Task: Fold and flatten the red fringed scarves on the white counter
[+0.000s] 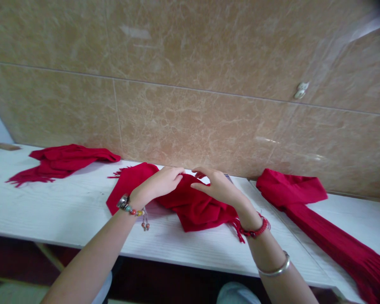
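Observation:
A crumpled red scarf [199, 207] with fringed ends lies on the white wood-grain bench in front of me. My left hand [161, 182] is over its left part, fingers stretched toward the right, thumb and forefinger slightly apart. Just across a small gap, my right hand [217, 185] is curved above the scarf's far edge. Its thumb and fingers are spread, with nothing between them. Whether the left fingertips touch the cloth is hard to make out. A beaded bracelet [131, 209] is on the left wrist; a red braided bracelet [256, 228] and a silver bangle [276, 267] are on the right.
Another red scarf [66, 160] lies bunched at the left of the white bench [44, 211]. A third scarf [323, 236] is at the right, folded over at the top, its long tail running toward the front edge. Behind stands a brown marbled tile wall [193, 114] with a small figure-shaped hook [301, 90].

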`<control>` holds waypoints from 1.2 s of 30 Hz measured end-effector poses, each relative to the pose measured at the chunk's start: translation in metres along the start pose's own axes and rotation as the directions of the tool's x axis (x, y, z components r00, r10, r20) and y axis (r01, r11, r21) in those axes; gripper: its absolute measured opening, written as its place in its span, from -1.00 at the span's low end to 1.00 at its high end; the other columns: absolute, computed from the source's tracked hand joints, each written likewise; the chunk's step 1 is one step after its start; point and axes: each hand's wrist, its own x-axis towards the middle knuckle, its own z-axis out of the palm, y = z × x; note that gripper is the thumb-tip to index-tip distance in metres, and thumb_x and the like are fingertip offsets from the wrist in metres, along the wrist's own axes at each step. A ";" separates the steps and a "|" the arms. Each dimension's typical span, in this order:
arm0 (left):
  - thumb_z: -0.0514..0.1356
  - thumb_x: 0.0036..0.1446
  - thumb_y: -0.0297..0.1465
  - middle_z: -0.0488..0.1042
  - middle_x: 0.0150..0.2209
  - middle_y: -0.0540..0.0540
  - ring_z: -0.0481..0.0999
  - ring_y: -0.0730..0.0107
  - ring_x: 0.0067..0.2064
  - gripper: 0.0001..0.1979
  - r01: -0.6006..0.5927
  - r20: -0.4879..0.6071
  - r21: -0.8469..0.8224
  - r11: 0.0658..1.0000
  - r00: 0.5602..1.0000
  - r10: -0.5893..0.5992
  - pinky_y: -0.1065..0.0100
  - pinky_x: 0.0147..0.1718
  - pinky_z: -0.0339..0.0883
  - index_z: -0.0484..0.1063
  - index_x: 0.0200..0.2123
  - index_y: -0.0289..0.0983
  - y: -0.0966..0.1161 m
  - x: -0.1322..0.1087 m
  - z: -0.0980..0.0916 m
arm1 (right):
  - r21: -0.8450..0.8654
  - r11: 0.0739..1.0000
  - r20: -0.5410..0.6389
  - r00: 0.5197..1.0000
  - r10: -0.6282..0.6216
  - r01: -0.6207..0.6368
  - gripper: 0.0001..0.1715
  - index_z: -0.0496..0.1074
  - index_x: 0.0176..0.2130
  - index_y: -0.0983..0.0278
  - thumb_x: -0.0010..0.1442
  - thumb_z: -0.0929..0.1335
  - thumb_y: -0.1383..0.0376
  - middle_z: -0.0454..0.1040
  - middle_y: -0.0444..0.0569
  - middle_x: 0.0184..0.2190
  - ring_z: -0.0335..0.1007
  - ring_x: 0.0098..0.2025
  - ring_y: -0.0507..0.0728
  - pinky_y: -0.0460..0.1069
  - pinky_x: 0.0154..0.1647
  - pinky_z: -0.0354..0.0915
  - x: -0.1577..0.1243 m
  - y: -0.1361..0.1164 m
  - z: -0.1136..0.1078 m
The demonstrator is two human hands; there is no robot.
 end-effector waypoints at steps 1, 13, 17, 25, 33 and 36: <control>-0.07 0.16 -0.52 0.51 -0.25 -0.09 0.47 0.36 -0.22 -0.73 -0.014 -0.004 -0.012 1.000 1.000 0.014 0.41 -0.23 0.25 0.41 -0.25 -0.27 0.001 0.000 0.000 | 0.018 1.000 -0.001 1.000 -0.015 0.015 -0.68 0.40 -0.13 0.25 0.06 0.35 0.30 0.51 -0.03 -0.24 0.41 -0.22 0.07 -0.06 -0.21 0.25 0.001 -0.003 0.001; -0.07 0.17 -0.50 0.47 -0.26 -0.14 0.42 0.31 -0.19 -0.76 -0.012 -0.095 0.093 0.996 0.995 0.021 0.34 -0.19 0.24 0.39 -0.27 -0.31 -0.017 0.000 0.000 | -0.091 0.981 -0.178 0.972 0.151 -0.169 -0.86 0.48 -0.41 0.28 0.08 0.30 0.38 0.53 -0.07 -0.47 0.40 -0.40 0.05 -0.10 -0.37 0.20 0.005 0.009 -0.009; -0.05 0.19 -0.43 0.49 -0.31 -0.08 0.44 0.35 -0.26 -0.76 -0.028 -0.043 -0.058 0.998 0.999 0.025 0.38 -0.26 0.24 0.40 -0.35 -0.29 -0.010 -0.002 -0.007 | -0.107 0.975 -0.132 0.974 0.182 -0.197 -0.85 0.47 -0.38 0.28 0.09 0.29 0.37 0.53 -0.04 -0.44 0.42 -0.38 0.07 -0.09 -0.34 0.22 0.001 0.016 -0.013; -0.05 0.16 -0.45 0.51 -0.28 -0.04 0.45 0.39 -0.26 -0.75 -0.050 0.032 -0.105 0.993 0.998 0.054 0.44 -0.26 0.23 0.44 -0.32 -0.25 0.002 -0.002 -0.002 | -0.030 0.999 0.022 0.999 0.028 -0.028 -0.83 0.47 -0.28 0.26 0.08 0.32 0.33 0.54 -0.05 -0.34 0.42 -0.31 0.06 -0.09 -0.28 0.24 0.000 -0.010 -0.002; -0.08 0.18 -0.44 0.49 -0.27 -0.13 0.44 0.32 -0.22 -0.74 0.041 -0.028 -0.005 0.999 0.999 -0.041 0.36 -0.22 0.23 0.40 -0.30 -0.31 -0.020 -0.003 -0.010 | -0.062 0.988 -0.129 0.983 0.131 -0.140 -0.86 0.48 -0.41 0.28 0.08 0.30 0.39 0.53 -0.08 -0.46 0.41 -0.39 0.05 -0.11 -0.35 0.20 0.004 0.007 -0.008; -0.10 0.20 -0.39 0.49 -0.32 -0.11 0.44 0.33 -0.29 -0.72 0.045 -0.011 -0.045 0.998 0.999 -0.045 0.37 -0.27 0.23 0.39 -0.35 -0.30 -0.020 -0.004 -0.013 | -0.063 0.983 -0.120 0.979 0.165 -0.173 -0.85 0.47 -0.42 0.27 0.09 0.30 0.36 0.52 -0.08 -0.48 0.40 -0.41 0.05 -0.10 -0.38 0.20 0.003 0.012 -0.007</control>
